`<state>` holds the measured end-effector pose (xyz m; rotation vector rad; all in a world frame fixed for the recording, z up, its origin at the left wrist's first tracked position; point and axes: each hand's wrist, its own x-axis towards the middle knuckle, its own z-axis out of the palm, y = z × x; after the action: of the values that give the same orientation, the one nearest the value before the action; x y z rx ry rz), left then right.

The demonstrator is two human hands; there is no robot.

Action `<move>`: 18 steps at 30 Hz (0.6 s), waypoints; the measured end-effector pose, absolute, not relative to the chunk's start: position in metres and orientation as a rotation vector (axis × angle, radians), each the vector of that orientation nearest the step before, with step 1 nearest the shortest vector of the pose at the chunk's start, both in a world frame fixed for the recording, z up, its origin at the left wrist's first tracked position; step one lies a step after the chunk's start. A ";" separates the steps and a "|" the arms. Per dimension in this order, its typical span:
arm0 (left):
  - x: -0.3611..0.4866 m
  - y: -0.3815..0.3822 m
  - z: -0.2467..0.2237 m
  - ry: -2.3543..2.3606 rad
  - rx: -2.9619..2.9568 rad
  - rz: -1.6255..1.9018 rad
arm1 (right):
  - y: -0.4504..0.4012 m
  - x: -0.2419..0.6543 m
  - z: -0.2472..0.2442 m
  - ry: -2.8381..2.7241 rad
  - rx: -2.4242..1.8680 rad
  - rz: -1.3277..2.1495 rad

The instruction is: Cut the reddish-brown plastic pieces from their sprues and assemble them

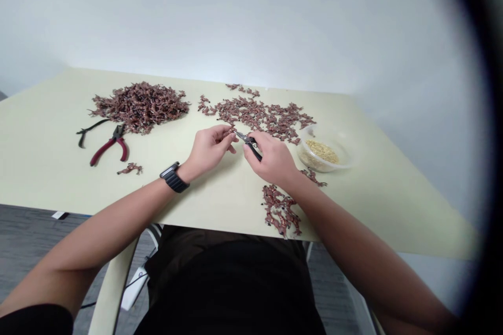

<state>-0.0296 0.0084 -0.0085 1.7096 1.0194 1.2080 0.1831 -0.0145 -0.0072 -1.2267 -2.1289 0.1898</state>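
My left hand [212, 147] pinches a small brown figure [232, 130] between thumb and fingers, near the middle of the table. My right hand [273, 157] is closed around black-handled pliers [253, 149], whose metal tips point left and meet the small figure at my left fingertips. Fine detail at the tips is too small to tell. Beyond my hands lies a spread of brown animal-like figures [251, 111]. A clear round bowl [346, 159] with small gold-coloured pieces [322, 152] stands to the right of my right hand.
A large heap of brown figures [143, 104] lies at the left. In front of it are red-handled pliers [118, 138], a black-handled tool [92, 126] and a single figure [130, 168]. More figures [280, 209] lie by the table's front edge [220, 227], beside my right forearm.
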 end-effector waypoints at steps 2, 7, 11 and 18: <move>-0.030 0.007 -0.008 1.070 1.824 1.219 | -0.014 0.182 -0.007 -2.127 -1.230 0.202; -0.030 0.003 -0.005 1.135 2.000 1.225 | -0.014 0.182 -0.006 -2.120 -1.230 0.228; -0.031 0.002 -0.005 1.174 2.113 1.205 | -0.014 0.182 -0.005 -2.110 -1.233 0.255; -0.031 0.003 -0.005 1.218 2.189 1.252 | -0.013 0.183 -0.004 -2.073 -1.249 0.354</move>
<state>-0.0310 0.0027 -0.0053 2.1894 1.2181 1.2520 0.1831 -0.0132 -0.0036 -1.2486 -2.0732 0.3540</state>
